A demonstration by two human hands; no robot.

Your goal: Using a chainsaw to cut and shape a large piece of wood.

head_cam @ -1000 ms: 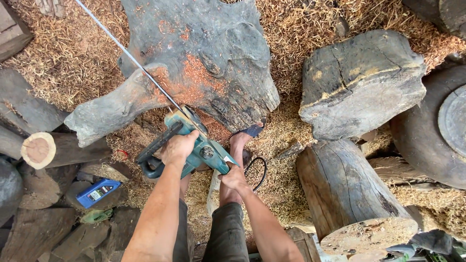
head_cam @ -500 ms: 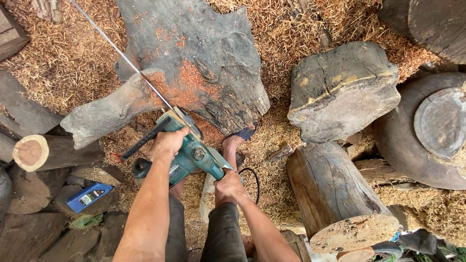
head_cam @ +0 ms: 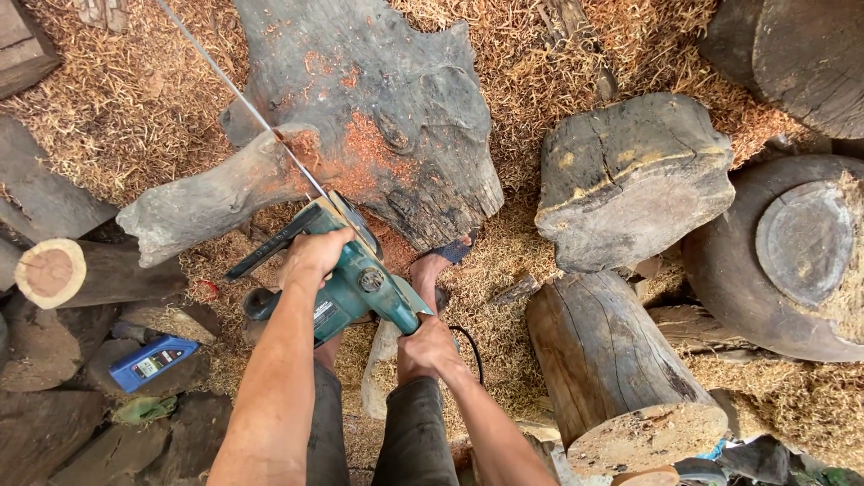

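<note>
Nearest to me, my right hand (head_cam: 430, 349) is wrapped tight around the rear grip of the teal electric chainsaw (head_cam: 355, 283), with its black cord (head_cam: 470, 346) looping off just beside my wrist. A little farther out, my left hand (head_cam: 313, 256) is closed over the black front handle, so I have the saw in both fists, body tilted and nose pointing up and away to my left. One sandalled foot (head_cam: 441, 261) shows just past the saw, near the edge of the wood. The long guide bar (head_cam: 243, 94) lies across the big dark slab of weathered wood (head_cam: 378, 99), seen edge-on as a thin bright line, and it sits where the slab's pale limb (head_cam: 207, 202) branches off; fresh orange sawdust (head_cam: 355, 153) is heaped right beside the line of the bar. I judge I am mid-cut, severing or trimming that limb from the slab. The next move, as I read it, calls for steady pressure along the same kerf, wrists locked so the bar does not twist, and my foot kept clear. Off to my left lie a cut round log (head_cam: 63, 270) and a blue bottle (head_cam: 153, 362) among scraps; to my right stand cracked grey log blocks (head_cam: 630, 180). Straw-coloured shavings (head_cam: 117, 108) cover the ground beyond.
</note>
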